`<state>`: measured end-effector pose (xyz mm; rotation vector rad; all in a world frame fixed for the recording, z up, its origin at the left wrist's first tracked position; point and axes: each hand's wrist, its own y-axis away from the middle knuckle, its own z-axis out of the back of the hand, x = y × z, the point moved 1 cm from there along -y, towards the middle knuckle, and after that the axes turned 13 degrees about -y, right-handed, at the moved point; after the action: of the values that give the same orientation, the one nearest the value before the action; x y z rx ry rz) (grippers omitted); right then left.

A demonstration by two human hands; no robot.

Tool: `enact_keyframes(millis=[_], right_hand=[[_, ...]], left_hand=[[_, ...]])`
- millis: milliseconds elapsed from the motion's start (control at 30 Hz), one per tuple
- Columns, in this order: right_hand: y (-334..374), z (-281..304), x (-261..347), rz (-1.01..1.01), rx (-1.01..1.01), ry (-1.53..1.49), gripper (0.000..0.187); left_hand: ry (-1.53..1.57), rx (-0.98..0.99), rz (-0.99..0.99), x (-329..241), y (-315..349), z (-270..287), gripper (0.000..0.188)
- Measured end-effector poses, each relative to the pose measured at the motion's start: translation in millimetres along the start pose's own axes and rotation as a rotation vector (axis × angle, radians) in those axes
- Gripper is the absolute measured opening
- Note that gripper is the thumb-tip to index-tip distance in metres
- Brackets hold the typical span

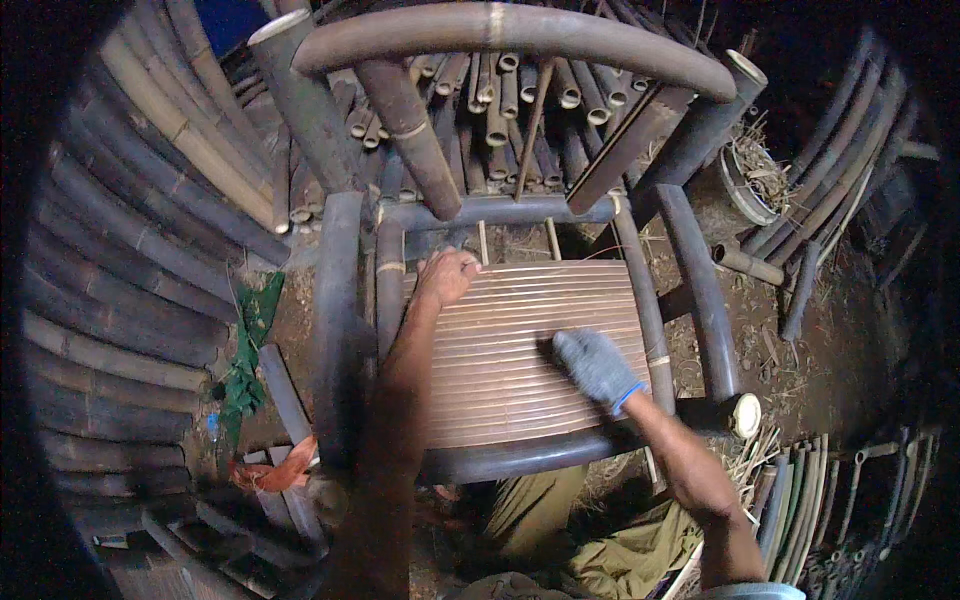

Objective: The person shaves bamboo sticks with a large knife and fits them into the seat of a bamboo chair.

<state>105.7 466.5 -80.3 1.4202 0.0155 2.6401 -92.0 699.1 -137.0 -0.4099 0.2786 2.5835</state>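
A bamboo chair frame (345, 300) stands in front of me, with a seat of narrow bamboo slats (530, 400) laid side by side across it. My bare left hand (450, 275) is at the far left end of the slats, its fingers curled over the farthest slat. Beyond that slat, the seat frame is open and two thin strips run to the back rail (510, 212). On the right half of the slats rests my right hand (592, 366), in a grey glove with a blue cuff. Its fingers are curled in, and what they may hold is hidden.
Behind the chair's curved top rail (520, 28) lies a stack of cut bamboo poles (497, 130). More bamboo poles (130, 270) are piled along the left. A round container (745, 185) of shavings stands at far right. Green netting (245, 360) and orange material (280, 468) lie at left.
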Motion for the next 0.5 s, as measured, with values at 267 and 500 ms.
enact_keyframes(millis=[267, 500], right_hand=[[241.9, -51.9, 13.1, 0.113, -0.158, -0.301, 0.021], [490.8, 77.1, 7.4, -0.932, -0.298, -1.072, 0.051]], left_hand=[[-0.153, -0.483, -0.148, -44.8, 7.2, -32.0, 0.060], [-0.383, -0.296, -0.251, -191.2, 41.2, -100.6, 0.069]])
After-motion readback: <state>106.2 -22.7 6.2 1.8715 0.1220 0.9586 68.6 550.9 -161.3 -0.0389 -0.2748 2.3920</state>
